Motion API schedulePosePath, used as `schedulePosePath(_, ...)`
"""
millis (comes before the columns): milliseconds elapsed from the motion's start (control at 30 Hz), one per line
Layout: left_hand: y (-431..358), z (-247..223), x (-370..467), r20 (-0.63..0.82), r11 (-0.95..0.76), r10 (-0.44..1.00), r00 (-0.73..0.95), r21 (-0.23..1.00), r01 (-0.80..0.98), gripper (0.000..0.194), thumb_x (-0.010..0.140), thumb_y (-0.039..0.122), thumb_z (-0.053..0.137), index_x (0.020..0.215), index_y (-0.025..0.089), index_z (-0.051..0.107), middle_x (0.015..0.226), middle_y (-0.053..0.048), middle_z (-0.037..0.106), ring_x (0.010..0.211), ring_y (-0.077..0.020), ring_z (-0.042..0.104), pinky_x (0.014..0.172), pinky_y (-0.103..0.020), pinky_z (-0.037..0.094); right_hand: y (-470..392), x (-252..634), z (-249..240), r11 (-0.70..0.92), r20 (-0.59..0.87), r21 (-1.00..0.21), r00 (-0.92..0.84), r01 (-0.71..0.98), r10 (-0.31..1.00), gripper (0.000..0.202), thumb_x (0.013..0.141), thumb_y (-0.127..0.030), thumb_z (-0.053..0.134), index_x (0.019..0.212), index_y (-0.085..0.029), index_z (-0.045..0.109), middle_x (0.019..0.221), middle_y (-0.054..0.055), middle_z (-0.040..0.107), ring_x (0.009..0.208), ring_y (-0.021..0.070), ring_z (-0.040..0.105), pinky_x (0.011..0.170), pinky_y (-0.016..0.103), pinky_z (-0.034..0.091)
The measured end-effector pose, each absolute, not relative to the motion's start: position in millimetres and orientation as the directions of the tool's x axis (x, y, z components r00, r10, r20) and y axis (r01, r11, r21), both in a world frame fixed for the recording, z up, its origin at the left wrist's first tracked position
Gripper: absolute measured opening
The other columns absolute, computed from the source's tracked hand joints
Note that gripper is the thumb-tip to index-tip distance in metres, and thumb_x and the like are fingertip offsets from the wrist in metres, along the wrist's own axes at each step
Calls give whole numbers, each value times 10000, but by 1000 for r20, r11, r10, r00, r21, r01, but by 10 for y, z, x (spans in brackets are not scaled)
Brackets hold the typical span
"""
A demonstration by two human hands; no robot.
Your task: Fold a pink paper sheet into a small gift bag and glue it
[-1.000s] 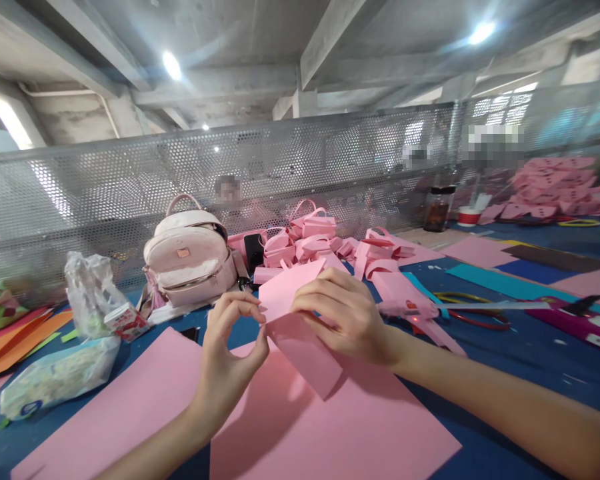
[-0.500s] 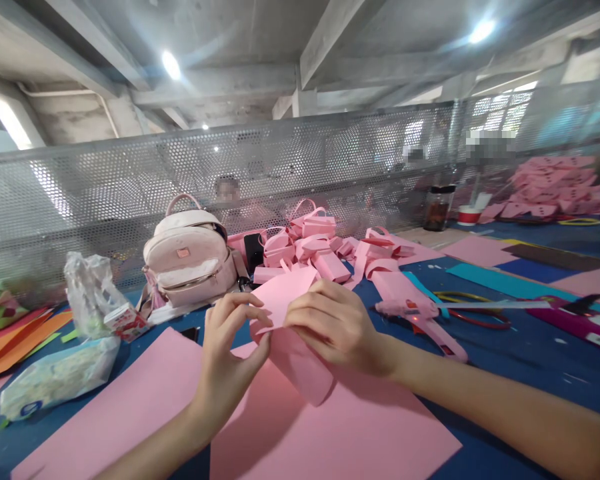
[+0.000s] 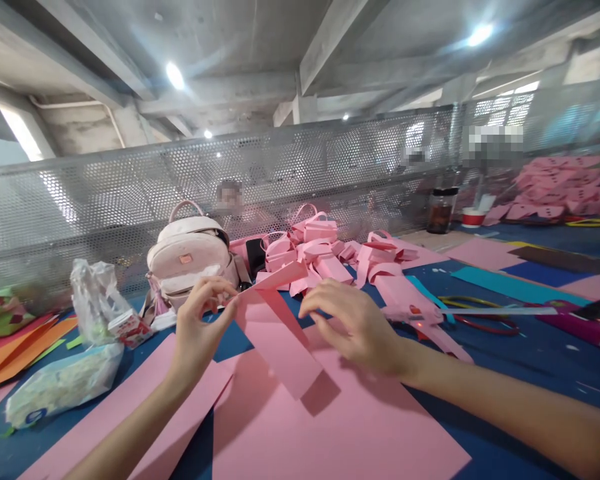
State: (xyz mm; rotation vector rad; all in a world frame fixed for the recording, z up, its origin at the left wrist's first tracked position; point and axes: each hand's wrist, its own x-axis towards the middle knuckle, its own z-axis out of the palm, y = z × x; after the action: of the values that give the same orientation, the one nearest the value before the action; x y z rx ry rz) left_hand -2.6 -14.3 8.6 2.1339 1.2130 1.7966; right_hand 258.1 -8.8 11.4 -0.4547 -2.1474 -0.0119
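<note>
A folded piece of pink paper (image 3: 283, 343) hangs tilted from my left hand (image 3: 205, 320), pinched at its upper left corner between thumb and finger. Its lower end is above a large pink sheet (image 3: 340, 420) lying on the table. To the right of the folded piece, my right hand (image 3: 353, 327) is apart from it, fingers bent and loosely spread, holding nothing that shows. A pink glue gun (image 3: 425, 320) with a long white glue stick rests just beyond my right wrist. More pink sheets (image 3: 150, 407) lie under my left forearm.
Pink paper baskets (image 3: 320, 243) are piled ahead, beside a pale backpack (image 3: 190, 253). A plastic bag (image 3: 97, 293) and a clear packet (image 3: 65, 383) lie left. A perforated metal screen (image 3: 300, 167) stands behind. Right are scissors (image 3: 480, 323), a dark drink jar (image 3: 441, 212) and a paper cup (image 3: 473, 217).
My right hand has let go of the pink paper and moved slightly right. My left hand has shifted left with the paper, which now shows an opened fold.
</note>
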Motion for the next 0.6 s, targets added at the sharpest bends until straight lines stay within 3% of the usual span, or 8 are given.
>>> schedulePosePath(167, -164, 171, -55, 763, -679, 646, -12, 583, 447, 66, 870, 225, 665, 804, 214, 665, 1012, -31, 593, 970, -165, 564, 702, -213, 433, -60, 2776, -117, 743, 563, -576, -493, 341, 663, 203, 898, -125, 506, 1049, -216, 606, 1088, 55, 658, 1013, 198, 612, 856, 335, 491)
schedulePosePath(267, -217, 245, -42, 706, -664, 708, -12, 672, 328, 64, 867, 251, 687, 809, 225, 680, 1054, -28, 580, 1095, -172, 542, 766, -185, 457, -43, 2885, -194, 604, 449, -752, -465, 265, 763, 291, 898, -160, 530, 1183, -217, 543, 1259, 78, 600, 1132, 200, 585, 893, 320, 506)
schedulePosePath(367, -246, 324, -18, 618, -594, 784, -53, 772, 225, 96, 832, 290, 742, 788, 225, 686, 1109, -20, 601, 1203, -184, 509, 837, -156, 454, -72, 2964, -183, 535, 386, -818, -487, 212, 784, 418, 909, -258, 592, 1306, -232, 463, 1387, 88, 521, 1226, 213, 535, 965, 336, 489)
schedulePosePath(433, -249, 367, 18, 504, -492, 859, -93, 862, 123, 142, 794, 331, 778, 807, 227, 683, 1134, -16, 628, 1198, -200, 533, 841, -166, 473, -113, 2989, -142, 502, 345, -835, -497, 224, 796, 544, 894, -361, 651, 1369, -240, 413, 1416, 99, 495, 1187, 219, 561, 973, 353, 490)
schedulePosePath(533, -248, 380, 124, 226, -229, 973, -55, 971, -72, 250, 747, 394, 802, 894, 233, 679, 1014, -24, 686, 964, -221, 657, 777, -256, 541, -173, 2982, -68, 493, 340, -840, -488, 227, 804, 625, 848, -445, 709, 1364, -226, 430, 1401, 116, 504, 1099, 220, 606, 953, 366, 503)
schedulePosePath(600, -247, 326, 217, 55, -46, 997, 47, 984, -171, 324, 731, 434, 799, 944, 222, 677, 906, -34, 707, 801, -225, 687, 720, -311, 564, -195, 2956, -28, 519, 379, -834, -488, 189, 787, 565, 835, -431, 721, 1301, -206, 495, 1365, 115, 541, 1127, 232, 593, 953, 360, 502)
